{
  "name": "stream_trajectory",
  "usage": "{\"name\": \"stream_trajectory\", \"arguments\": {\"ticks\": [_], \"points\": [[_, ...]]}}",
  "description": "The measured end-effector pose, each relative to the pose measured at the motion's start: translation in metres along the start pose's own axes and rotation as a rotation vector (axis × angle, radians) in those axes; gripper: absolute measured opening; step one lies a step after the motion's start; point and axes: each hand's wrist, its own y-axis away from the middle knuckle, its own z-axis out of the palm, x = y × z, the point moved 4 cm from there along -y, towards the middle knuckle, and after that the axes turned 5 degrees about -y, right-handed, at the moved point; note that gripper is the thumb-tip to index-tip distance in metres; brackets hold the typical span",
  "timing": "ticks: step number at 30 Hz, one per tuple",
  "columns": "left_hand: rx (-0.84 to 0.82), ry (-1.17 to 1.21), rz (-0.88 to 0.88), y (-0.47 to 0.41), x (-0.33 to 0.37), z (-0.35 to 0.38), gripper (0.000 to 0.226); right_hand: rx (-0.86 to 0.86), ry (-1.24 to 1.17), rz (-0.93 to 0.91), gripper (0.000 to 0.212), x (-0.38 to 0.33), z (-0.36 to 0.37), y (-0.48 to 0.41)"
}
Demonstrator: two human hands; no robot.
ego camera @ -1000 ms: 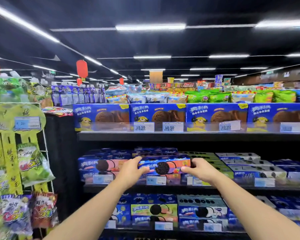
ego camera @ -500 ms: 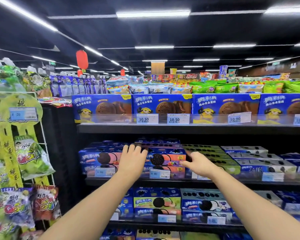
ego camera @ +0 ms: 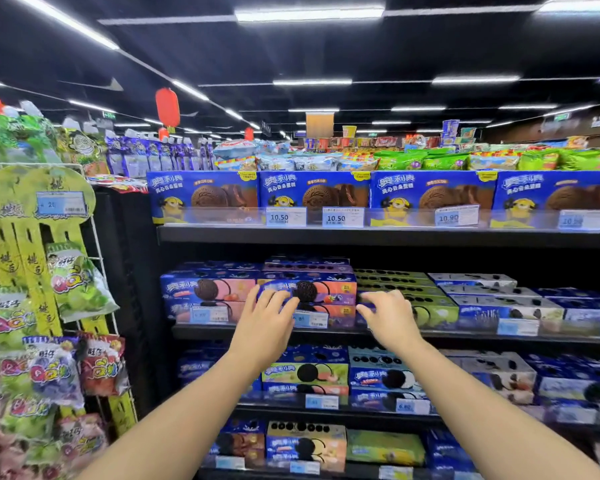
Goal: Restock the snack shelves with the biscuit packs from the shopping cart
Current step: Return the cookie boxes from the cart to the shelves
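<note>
The biscuit pack (ego camera: 321,292), blue with a dark cookie and pink-orange panel on its face, sits on top of a stack on the middle shelf (ego camera: 465,336), front face toward me. My left hand (ego camera: 269,315) is at its 8 o'clock, fingers (ego camera: 284,301) spread loose over the pack's left front corner; I cannot tell whether they press it or only hover. My right hand (ego camera: 390,315) is at the pack's 4 o'clock, fingers curled but gripping nothing, just in front of the green packs (ego camera: 426,306) next door. A price tag (ego camera: 310,319) hangs on the shelf edge between my hands. At 9 o'clock from the pack stand pink-faced packs (ego camera: 205,291). At 12 o'clock, the top shelf (ego camera: 378,235) carries big blue boxes (ego camera: 314,192) with price tags reading 10.50. At 6 o'clock, the lower shelf (ego camera: 326,408) holds more packs. Far at 9 o'clock, a wire rack (ego camera: 94,258) hangs with candy bags (ego camera: 77,282).
</note>
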Motion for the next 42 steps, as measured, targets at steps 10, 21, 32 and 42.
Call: {"name": "stream_trajectory", "arguments": {"ticks": [10,21,32,42], "points": [[-0.227,0.083,-0.026,0.107,0.074,0.011,0.029,-0.019,-0.079,-0.199,0.021,0.032,0.054,0.109],[-0.79,0.237,-0.084,0.332,0.15,0.101,0.032,-0.486,-0.043,-0.234,0.025,0.088,0.232,0.318],[-1.357,0.332,-0.124,0.603,0.205,0.196,0.055,-1.157,0.035,0.21,0.073,0.146,0.414,0.55],[-1.616,0.376,-0.04,0.763,0.254,0.237,0.095,-1.265,-0.218,0.589,0.087,0.16,0.518,0.664]]}}
